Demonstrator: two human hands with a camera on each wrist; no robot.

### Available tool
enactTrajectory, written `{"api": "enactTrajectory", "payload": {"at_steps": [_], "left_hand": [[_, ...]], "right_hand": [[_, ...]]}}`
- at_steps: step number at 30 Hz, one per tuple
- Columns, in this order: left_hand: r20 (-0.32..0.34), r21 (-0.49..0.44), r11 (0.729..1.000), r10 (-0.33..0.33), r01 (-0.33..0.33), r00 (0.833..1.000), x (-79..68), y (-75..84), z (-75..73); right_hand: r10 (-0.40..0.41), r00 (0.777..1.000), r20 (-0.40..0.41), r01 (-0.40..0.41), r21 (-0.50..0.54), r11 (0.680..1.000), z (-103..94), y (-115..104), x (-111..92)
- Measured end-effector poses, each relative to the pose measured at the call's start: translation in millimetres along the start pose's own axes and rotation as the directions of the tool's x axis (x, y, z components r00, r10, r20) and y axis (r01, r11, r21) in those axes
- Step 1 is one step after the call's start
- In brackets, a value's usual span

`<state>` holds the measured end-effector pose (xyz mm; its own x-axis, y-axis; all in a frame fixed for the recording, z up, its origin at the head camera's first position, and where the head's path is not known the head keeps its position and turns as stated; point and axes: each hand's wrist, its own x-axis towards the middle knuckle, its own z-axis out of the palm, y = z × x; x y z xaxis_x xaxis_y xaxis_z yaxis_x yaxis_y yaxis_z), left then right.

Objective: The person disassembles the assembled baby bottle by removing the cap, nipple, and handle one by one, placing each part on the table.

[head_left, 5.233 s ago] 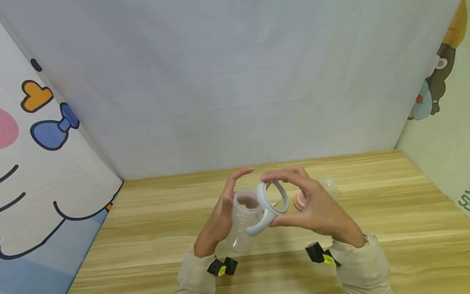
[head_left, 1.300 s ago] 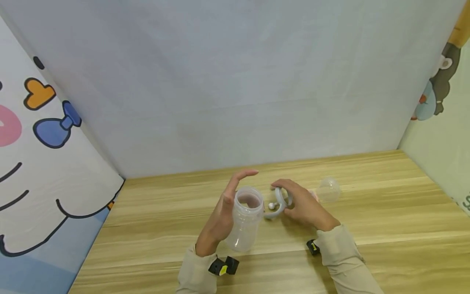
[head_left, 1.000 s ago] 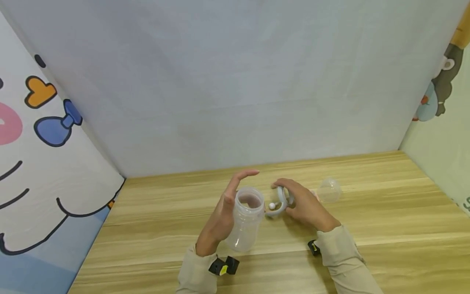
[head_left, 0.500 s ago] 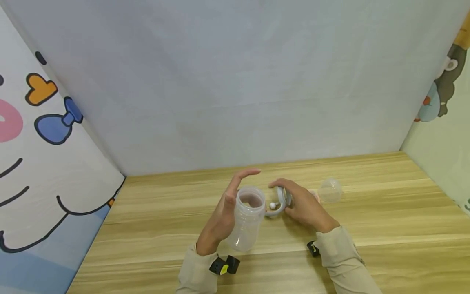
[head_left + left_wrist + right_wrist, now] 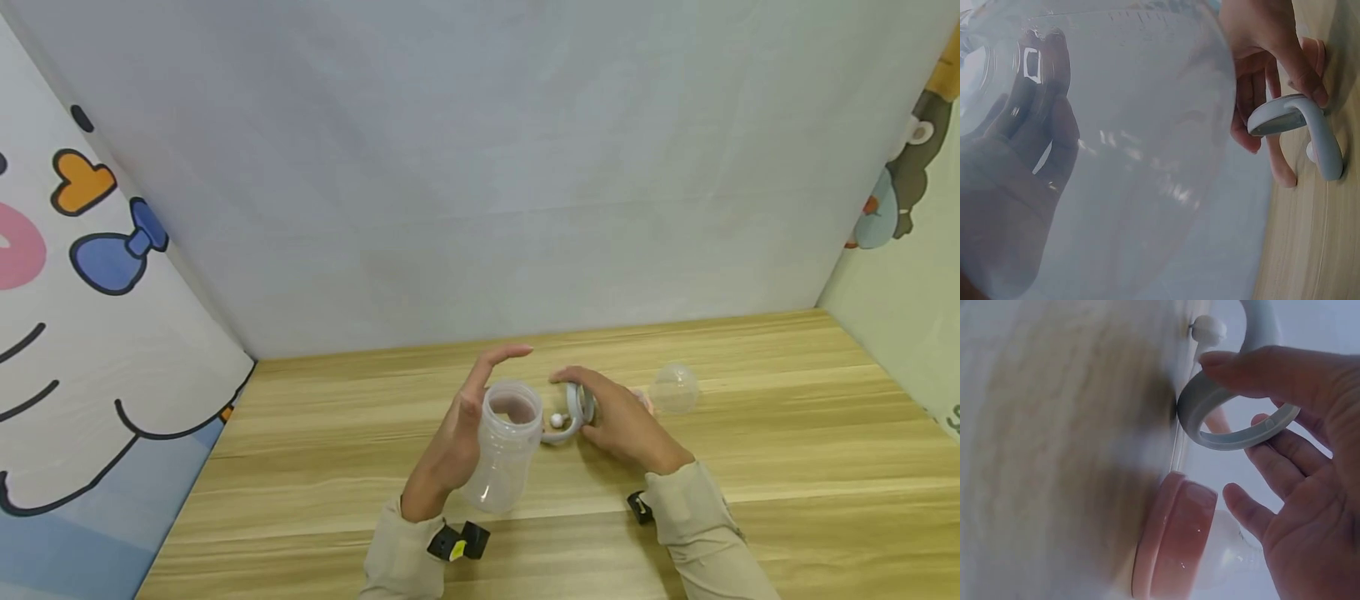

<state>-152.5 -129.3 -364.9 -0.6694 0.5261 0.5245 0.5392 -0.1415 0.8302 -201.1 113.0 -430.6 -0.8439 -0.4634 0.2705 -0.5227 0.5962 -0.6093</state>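
Observation:
A clear baby bottle, its mouth uncovered, stands upright in the head view. My left hand holds it from the left, with the index finger reaching past the rim and other fingers hidden behind it. Through its wall, the left wrist view shows those fingers. To the right, my right hand pinches a grey-blue bottle handle ring by its rim, thumb on the near side. The ring is on edge at the tabletop, its curved handle towards the bottle.
A white ball on a thin straw lies by the handle. Beyond my right hand are a pink collar and a clear domed cap. A pinkish curved piece is partly hidden by the ring. Cloth walls border the wooden table.
Since the earliest frame, my right hand has brought the handle ring from beside the bottle's mouth down to the table, farther right. Both hands barely move over the last second.

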Motion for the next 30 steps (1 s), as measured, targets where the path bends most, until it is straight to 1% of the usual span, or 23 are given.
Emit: {"api": "enactTrajectory", "payload": {"at_steps": [7, 13, 17, 21, 26, 30], "left_hand": [[-0.028, 0.012, 1.000, -0.018, 0.019, 0.999, -1.4, 0.0, 0.0], [-0.048, 0.019, 0.999, -0.031, 0.032, 0.998, -2.3, -0.3, -0.3], [-0.059, 0.031, 0.999, -0.036, 0.038, 0.998, -3.0, -0.4, -0.4], [-0.073, 0.049, 0.998, -0.040, 0.044, 0.997, -2.4, -1.1, -1.7], [-0.099, 0.063, 0.997, -0.048, 0.055, 0.994, -1.3, -1.2, -3.6], [-0.128, 0.112, 0.993, -0.029, 0.043, 0.991, -2.0, -0.8, -4.9]], "right_hand": [[-0.001, 1.000, 0.002, 0.001, 0.019, 1.000, 0.3, 0, 1], [-0.005, 1.000, -0.003, 0.005, 0.007, 1.000, -1.3, -2, 0], [0.008, 1.000, -0.006, -0.008, 0.000, 1.000, -3.3, -5, -1], [0.020, 1.000, -0.010, -0.020, -0.004, 1.000, -7.3, -8, -2], [0.010, 1.000, -0.011, -0.011, -0.019, 1.000, -15.9, -12, -3], [0.021, 1.000, 0.011, -0.021, 0.022, 1.000, -24.3, -12, -4]]}}
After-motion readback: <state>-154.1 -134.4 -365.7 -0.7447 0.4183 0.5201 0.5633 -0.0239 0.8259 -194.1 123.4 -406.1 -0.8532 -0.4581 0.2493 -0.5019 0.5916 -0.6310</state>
